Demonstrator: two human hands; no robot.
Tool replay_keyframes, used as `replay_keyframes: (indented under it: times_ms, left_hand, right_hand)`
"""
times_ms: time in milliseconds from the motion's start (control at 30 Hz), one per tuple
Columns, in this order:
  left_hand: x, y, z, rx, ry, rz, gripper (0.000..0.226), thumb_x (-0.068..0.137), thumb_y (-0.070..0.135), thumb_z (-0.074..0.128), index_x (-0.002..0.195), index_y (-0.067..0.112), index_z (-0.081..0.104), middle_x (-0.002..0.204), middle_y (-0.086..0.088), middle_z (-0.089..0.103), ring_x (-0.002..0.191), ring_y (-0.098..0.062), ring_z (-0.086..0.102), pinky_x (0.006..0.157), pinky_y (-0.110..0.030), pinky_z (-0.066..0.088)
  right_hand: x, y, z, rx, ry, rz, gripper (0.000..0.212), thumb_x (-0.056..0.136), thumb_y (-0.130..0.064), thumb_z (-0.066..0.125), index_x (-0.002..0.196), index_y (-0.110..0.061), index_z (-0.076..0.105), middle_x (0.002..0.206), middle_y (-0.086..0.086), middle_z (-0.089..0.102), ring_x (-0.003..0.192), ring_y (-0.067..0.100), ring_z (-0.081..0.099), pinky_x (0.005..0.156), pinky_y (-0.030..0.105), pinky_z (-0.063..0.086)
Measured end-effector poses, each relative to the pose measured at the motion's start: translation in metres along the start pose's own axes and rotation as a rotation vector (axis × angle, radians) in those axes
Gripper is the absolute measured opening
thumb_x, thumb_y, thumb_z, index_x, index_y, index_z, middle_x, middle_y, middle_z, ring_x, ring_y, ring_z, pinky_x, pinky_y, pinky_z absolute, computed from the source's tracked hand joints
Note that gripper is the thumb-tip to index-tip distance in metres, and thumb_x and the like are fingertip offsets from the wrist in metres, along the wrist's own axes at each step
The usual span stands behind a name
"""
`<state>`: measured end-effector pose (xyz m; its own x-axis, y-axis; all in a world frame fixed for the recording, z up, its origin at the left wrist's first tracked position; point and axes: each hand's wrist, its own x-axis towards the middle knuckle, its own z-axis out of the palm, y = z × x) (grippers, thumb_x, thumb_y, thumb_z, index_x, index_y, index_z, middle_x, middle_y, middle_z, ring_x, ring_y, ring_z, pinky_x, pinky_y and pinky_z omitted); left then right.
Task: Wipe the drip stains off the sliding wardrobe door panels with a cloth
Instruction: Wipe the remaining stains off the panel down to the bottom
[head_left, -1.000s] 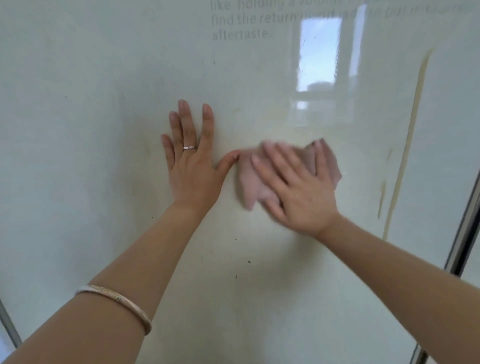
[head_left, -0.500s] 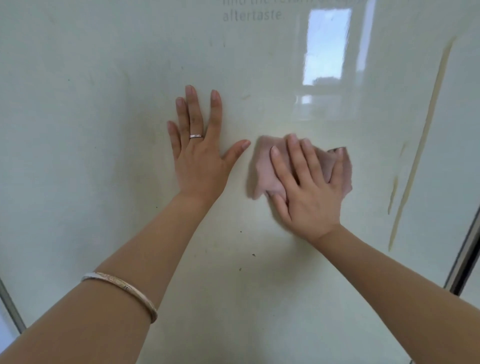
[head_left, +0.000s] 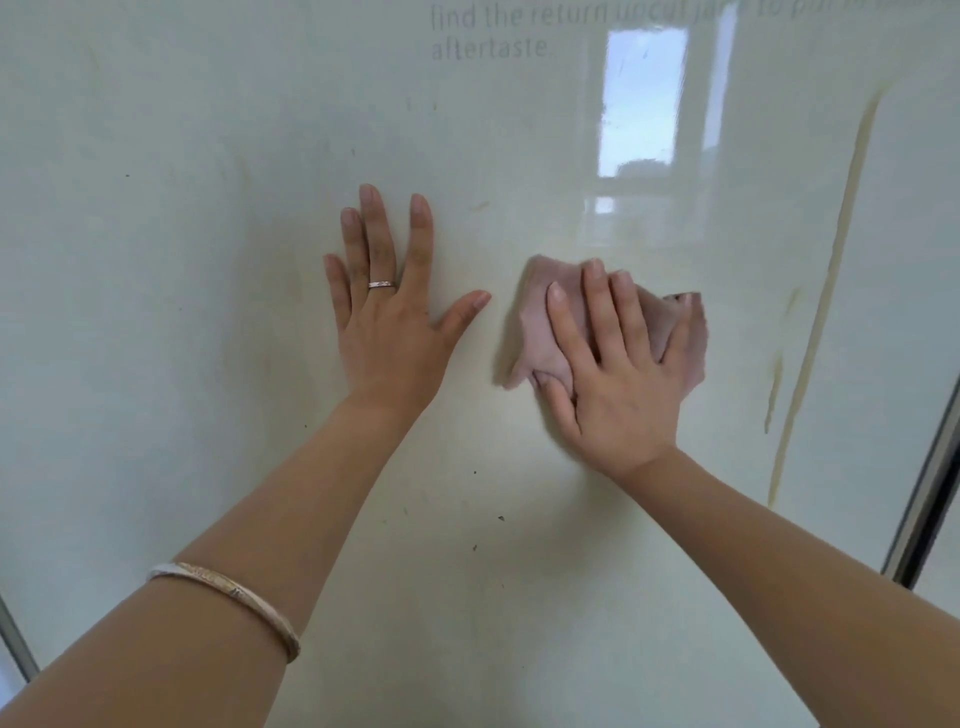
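A glossy pale wardrobe door panel (head_left: 208, 260) fills the view. My left hand (head_left: 387, 322) lies flat against it with fingers spread, a ring on one finger. To its right, my right hand (head_left: 618, 374) presses a crumpled pink cloth (head_left: 535, 332) flat onto the panel with straight fingers. A long yellowish drip stain (head_left: 826, 291) runs down the panel to the right of the cloth, with a shorter streak (head_left: 774, 384) beside it. Small dark specks (head_left: 500, 518) dot the panel below my hands.
Grey lettering (head_left: 488, 49) is printed near the top of the panel. A window reflection (head_left: 641, 104) shines above the cloth. A dark metal frame edge (head_left: 930, 483) runs down the right side, and another frame strip (head_left: 15, 644) shows at the lower left.
My right hand slid the cloth to the right, away from my left thumb, and its fingers turned more upright. My left hand stays flat on the panel.
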<state>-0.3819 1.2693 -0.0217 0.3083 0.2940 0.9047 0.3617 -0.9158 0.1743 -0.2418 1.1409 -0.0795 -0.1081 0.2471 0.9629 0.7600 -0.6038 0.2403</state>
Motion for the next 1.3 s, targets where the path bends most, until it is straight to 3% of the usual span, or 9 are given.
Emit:
replay_keyframes:
  times_ms: [167,433,567,667,833,967,1067,1200,1300]
  left_hand:
    - [-0.028,-0.024,0.0,0.043,0.0,-0.038,0.09,0.083,0.068,0.033,0.149,0.017,0.0,0.155,-0.02,-0.006,0.142,-0.03,-0.009,0.113,-0.037,-0.009]
    - [-0.054,-0.047,0.013,-0.015,0.014,-0.046,0.086,0.084,0.067,0.034,0.149,0.016,0.008,0.155,-0.02,0.001,0.141,-0.03,-0.006,0.112,-0.042,-0.005]
    - [-0.055,-0.047,0.013,-0.027,0.032,-0.036,0.086,0.085,0.063,0.041,0.149,0.014,0.011,0.155,-0.021,0.001,0.141,-0.03,-0.006,0.112,-0.042,-0.005]
    - [-0.055,-0.047,0.015,-0.038,0.044,-0.043,0.086,0.085,0.063,0.04,0.149,0.014,0.011,0.155,-0.021,0.002,0.141,-0.03,-0.006,0.112,-0.042,-0.005]
    - [-0.055,-0.048,0.013,-0.026,0.026,-0.042,0.087,0.084,0.066,0.037,0.149,0.015,0.01,0.156,-0.019,0.0,0.142,-0.031,-0.006,0.112,-0.04,-0.006]
    - [-0.055,-0.046,0.013,-0.046,0.015,-0.044,0.087,0.084,0.065,0.037,0.149,0.014,0.01,0.156,-0.019,-0.001,0.142,-0.031,-0.006,0.112,-0.04,-0.007]
    - [-0.055,-0.046,0.015,-0.036,0.047,-0.042,0.088,0.084,0.065,0.038,0.149,0.012,0.013,0.155,-0.022,0.003,0.142,-0.033,-0.004,0.112,-0.042,-0.005]
    - [-0.054,-0.047,0.017,-0.02,0.056,-0.031,0.087,0.085,0.065,0.04,0.149,0.012,0.014,0.155,-0.022,0.005,0.142,-0.034,-0.002,0.112,-0.044,-0.004]
    - [-0.054,-0.049,0.016,-0.019,0.049,-0.037,0.087,0.084,0.065,0.039,0.149,0.012,0.013,0.155,-0.022,0.003,0.142,-0.033,-0.003,0.112,-0.043,-0.004]
  right_hand:
    - [-0.059,-0.017,0.001,0.017,-0.098,-0.239,0.059,0.093,-0.044,0.036,0.147,-0.021,0.031,0.153,0.007,0.027,0.144,0.022,0.018,0.116,0.057,0.0]
    - [-0.098,-0.109,0.027,0.163,-0.218,-0.482,0.052,0.093,-0.033,0.04,0.143,-0.02,0.043,0.153,0.001,0.033,0.143,0.02,0.019,0.119,0.051,-0.002]
    - [-0.111,-0.089,0.026,0.184,-0.287,-0.648,0.047,0.097,-0.029,0.031,0.14,-0.017,0.048,0.146,0.001,0.048,0.14,0.018,0.028,0.12,0.047,-0.003]
    - [-0.097,-0.086,0.026,0.22,-0.265,-0.616,0.049,0.093,-0.029,0.04,0.139,-0.016,0.051,0.146,0.002,0.047,0.14,0.019,0.029,0.119,0.047,0.004]
    - [-0.098,-0.156,0.035,0.232,-0.296,-0.531,0.05,0.088,-0.026,0.049,0.136,-0.014,0.055,0.142,0.004,0.052,0.137,0.022,0.031,0.119,0.046,0.008]
    - [-0.134,-0.11,0.026,0.184,-0.361,-0.621,0.051,0.091,-0.029,0.038,0.139,-0.019,0.051,0.148,-0.002,0.045,0.145,0.019,0.015,0.121,0.042,-0.005]
    - [-0.123,-0.079,0.022,0.149,-0.27,-0.612,0.051,0.093,-0.031,0.038,0.142,-0.02,0.045,0.151,-0.003,0.038,0.143,0.017,0.018,0.12,0.046,-0.001]
    - [-0.1,-0.119,0.026,0.183,-0.17,-0.36,0.048,0.092,-0.032,0.046,0.139,-0.021,0.053,0.15,-0.001,0.031,0.142,0.018,0.021,0.119,0.05,0.004]
    - [-0.117,-0.114,0.026,0.166,-0.215,-0.487,0.049,0.092,-0.03,0.045,0.139,-0.02,0.053,0.15,-0.002,0.032,0.142,0.018,0.019,0.12,0.049,0.001]
